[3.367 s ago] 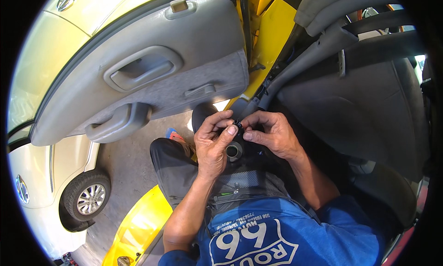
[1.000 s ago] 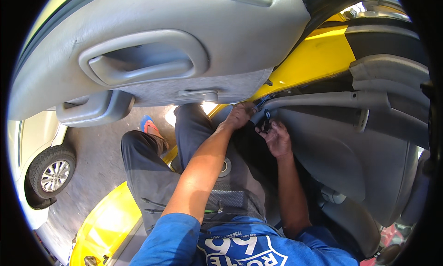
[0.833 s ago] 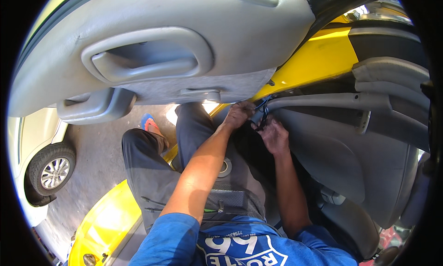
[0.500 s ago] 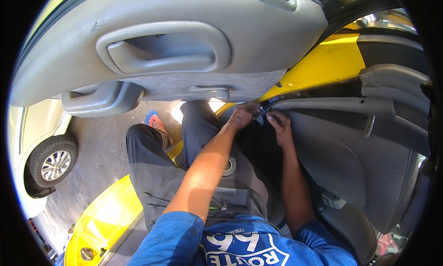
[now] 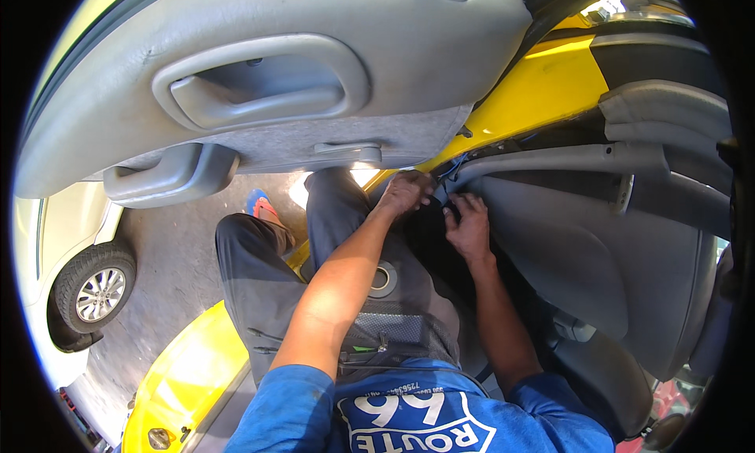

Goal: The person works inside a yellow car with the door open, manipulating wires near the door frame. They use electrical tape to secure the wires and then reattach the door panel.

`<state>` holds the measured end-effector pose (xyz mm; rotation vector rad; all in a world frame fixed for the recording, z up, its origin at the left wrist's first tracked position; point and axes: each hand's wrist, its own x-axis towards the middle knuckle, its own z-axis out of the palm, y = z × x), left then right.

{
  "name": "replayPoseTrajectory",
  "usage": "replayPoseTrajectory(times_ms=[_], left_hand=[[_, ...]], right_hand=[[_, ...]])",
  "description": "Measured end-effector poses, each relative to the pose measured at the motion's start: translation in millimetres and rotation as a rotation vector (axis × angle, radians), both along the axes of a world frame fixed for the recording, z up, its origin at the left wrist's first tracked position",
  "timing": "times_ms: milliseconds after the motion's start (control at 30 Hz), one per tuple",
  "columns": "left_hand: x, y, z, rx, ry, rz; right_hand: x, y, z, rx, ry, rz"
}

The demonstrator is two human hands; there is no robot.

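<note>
My left hand [image 5: 406, 191] is beside the thin blue and black wires [image 5: 448, 174] at the lower end of the grey pillar trim [image 5: 535, 160], fingers curled on something too small to make out. Just right of and below it, my right hand [image 5: 470, 226] has bent fingers and thumb around a small dark thing at a hanging black cable, partly hidden. The grey door trim panel [image 5: 314, 127] with handle and armrest fills the upper left. Along the wires runs the yellow painted door sill [image 5: 535, 83].
My legs in dark trousers [image 5: 259, 272] hang over concrete floor [image 5: 165, 217]. A cream car's wheel [image 5: 98, 294] stands at the left, a yellow body panel [image 5: 189, 359] lower left. A dark grey seat [image 5: 629, 296] is close on my right.
My hands have moved from together over my lap, around a small black part, to the wires at the trim, left arm reaching across. The door panel appears larger as the view shifted.
</note>
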<state>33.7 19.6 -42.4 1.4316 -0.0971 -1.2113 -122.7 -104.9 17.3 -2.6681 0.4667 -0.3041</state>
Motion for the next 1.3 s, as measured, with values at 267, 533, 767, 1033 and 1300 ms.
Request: replayPoseTrajectory(times_ms=[267,533,767,1033,1300], left_hand=[[-2,5,24,0.01,-0.022,-0.106],[-3,4,18,-0.013,-0.082,-0.138],[-2,2,-2,-0.039,-0.158,-0.018],[4,6,2,-0.152,-0.241,-0.026],[-1,6,15,-0.294,0.01,-0.211]], right_hand=[[-16,14,-5,-0.199,0.137,0.072],[-21,21,-6,-0.219,0.175,0.098],[-31,32,-15,0.072,0.055,0.022],[-63,36,-15,0.533,-0.223,-0.07],[-22,-10,-12,1.21,-0.167,-0.088]])
